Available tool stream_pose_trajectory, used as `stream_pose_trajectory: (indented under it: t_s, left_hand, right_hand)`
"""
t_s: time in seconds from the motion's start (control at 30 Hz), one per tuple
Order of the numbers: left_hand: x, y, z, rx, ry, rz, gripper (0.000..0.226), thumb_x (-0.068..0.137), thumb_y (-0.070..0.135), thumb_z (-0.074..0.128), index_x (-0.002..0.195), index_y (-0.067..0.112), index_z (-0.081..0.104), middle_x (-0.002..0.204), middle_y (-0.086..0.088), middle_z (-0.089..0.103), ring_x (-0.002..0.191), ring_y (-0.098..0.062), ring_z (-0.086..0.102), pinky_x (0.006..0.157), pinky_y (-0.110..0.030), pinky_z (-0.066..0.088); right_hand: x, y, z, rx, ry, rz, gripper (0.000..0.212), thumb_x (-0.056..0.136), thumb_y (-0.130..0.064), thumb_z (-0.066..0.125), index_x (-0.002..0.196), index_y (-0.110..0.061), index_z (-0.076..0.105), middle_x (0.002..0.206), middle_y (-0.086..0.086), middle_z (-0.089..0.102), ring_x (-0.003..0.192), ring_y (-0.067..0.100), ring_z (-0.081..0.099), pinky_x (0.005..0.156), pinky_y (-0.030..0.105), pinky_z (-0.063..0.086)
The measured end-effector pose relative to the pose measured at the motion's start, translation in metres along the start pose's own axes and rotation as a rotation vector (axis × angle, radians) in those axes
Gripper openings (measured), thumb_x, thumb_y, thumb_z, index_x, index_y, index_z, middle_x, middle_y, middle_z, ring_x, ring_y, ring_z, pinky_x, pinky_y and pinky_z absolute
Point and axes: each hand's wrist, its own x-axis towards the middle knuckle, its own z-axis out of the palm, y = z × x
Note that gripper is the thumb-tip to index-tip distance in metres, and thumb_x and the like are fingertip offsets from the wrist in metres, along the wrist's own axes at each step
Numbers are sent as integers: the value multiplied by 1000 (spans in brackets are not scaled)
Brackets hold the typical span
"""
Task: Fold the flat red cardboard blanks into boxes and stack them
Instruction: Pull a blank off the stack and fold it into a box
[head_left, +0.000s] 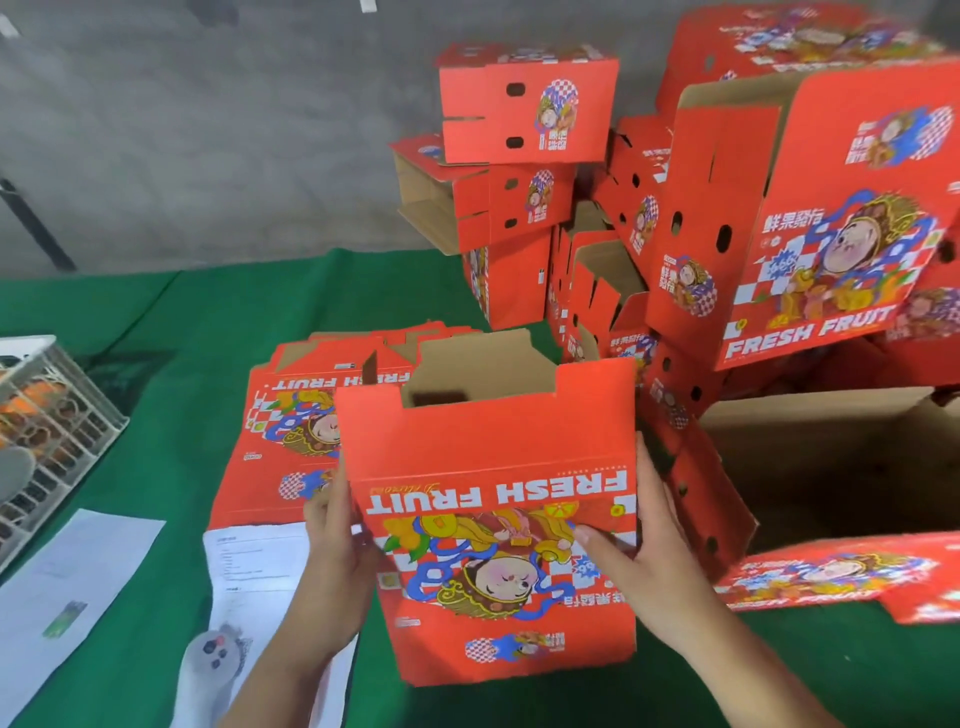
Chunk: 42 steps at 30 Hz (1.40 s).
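Two hands on one half-formed red box (488, 499), held over the green table (156, 405): left hand (337, 551) fingers curled behind its left edge, right hand (649, 540) thumb on the printed face, other fingers behind. Flat blanks (291, 431) lie just behind; folded boxes (524, 104) stacked beyond. Step, judged: squaring the sleeve. Next: tuck top flaps, then stack.

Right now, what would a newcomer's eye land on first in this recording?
The half-folded red box at centre, its FRESH FRUIT print upside down, gripped at its sides by the left hand and right hand. Behind it, at upper right, rises a jumbled stack of folded red boxes. A pile of flat red blanks lies on the green table cover.
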Motion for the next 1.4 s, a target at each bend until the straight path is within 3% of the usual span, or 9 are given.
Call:
stream_pose_trajectory:
  t_s: [0.07, 0.2, 0.37, 0.57, 0.77, 0.9, 1.0, 1.17, 1.4]
  left_hand:
    - [5, 6, 2, 6, 42, 32, 121, 79, -30, 39, 153, 63, 19, 125, 24, 35, 127, -24, 49, 83, -46, 62]
    - [6, 14, 2, -41, 93, 38, 114, 79, -28, 53, 125, 74, 35, 128, 34, 29, 125, -7, 46, 72, -26, 63]
    - [1, 24, -7, -288, -30, -31, 73, 74, 0, 63, 128, 47, 50, 132, -22, 53, 110, -42, 62, 87, -53, 59]
    - [3, 35, -23, -159, 35, -23, 39, 67, 22, 71, 104, 32, 78, 154, 22, 37, 141, 9, 38, 97, -20, 46]
    - [10, 38, -50, -42, -240, -26, 47, 78, 53, 71, 117, 27, 79, 166, 23, 22, 154, 2, 18, 124, -49, 28]
    - [10, 52, -36, -52, -213, -8, 43, 85, 61, 67, 121, 37, 76, 165, 40, 4, 153, 12, -9, 123, -39, 20]
    - [9, 59, -23, -23, -188, 24, 19, 94, 35, 74, 112, 32, 79, 168, 31, -1, 147, 22, -2, 116, -27, 21]
    - [17, 64, -26, 219, -294, 20, 31, 84, 44, 83, 88, 13, 80, 161, 1, 43, 145, -14, 32, 118, -38, 30]
    - [22, 88, -9, -69, -294, -76, 41, 101, 52, 59, 115, 19, 78, 165, 17, 36, 158, 0, 10, 129, -43, 18]
  right_hand:
    - [1, -1, -1, -56, 0, -15, 110, 88, -39, 78, 151, -67, -7, 147, -24, 35, 131, 0, 49, 106, 46, 51]
    - [5, 3, -6, -137, -39, -29, 109, 88, -42, 76, 150, -67, -11, 144, -21, 37, 130, 6, 51, 103, 51, 53]
    - [15, 12, -12, -226, -48, -66, 99, 89, -43, 75, 150, -65, 1, 143, -27, 27, 136, 11, 47, 103, 56, 53]
    - [17, 32, -12, -191, -86, -181, 85, 88, -33, 78, 153, -47, 24, 163, -19, 7, 145, 16, 43, 112, 55, 45]
    - [25, 30, -19, 25, 5, -217, 57, 91, 8, 65, 134, -30, 59, 164, -13, 19, 143, 16, 48, 111, 45, 48]
    - [33, 19, -31, -129, 48, -194, 44, 90, -42, 72, 132, -41, 58, 158, -15, 22, 145, 15, 41, 111, 48, 48]
    - [37, 13, -36, -293, 187, -128, 59, 86, -85, 40, 126, -44, 53, 148, -13, 30, 131, 19, 54, 101, 56, 52]
    - [29, 7, -32, -360, 346, -174, 52, 93, -81, 25, 108, -37, 50, 117, -12, 48, 98, 12, 64, 76, 38, 55]
    - [44, -1, -37, -227, 375, -36, 59, 89, -82, 27, 92, -31, 57, 84, -12, 67, 75, 9, 68, 67, 35, 52]
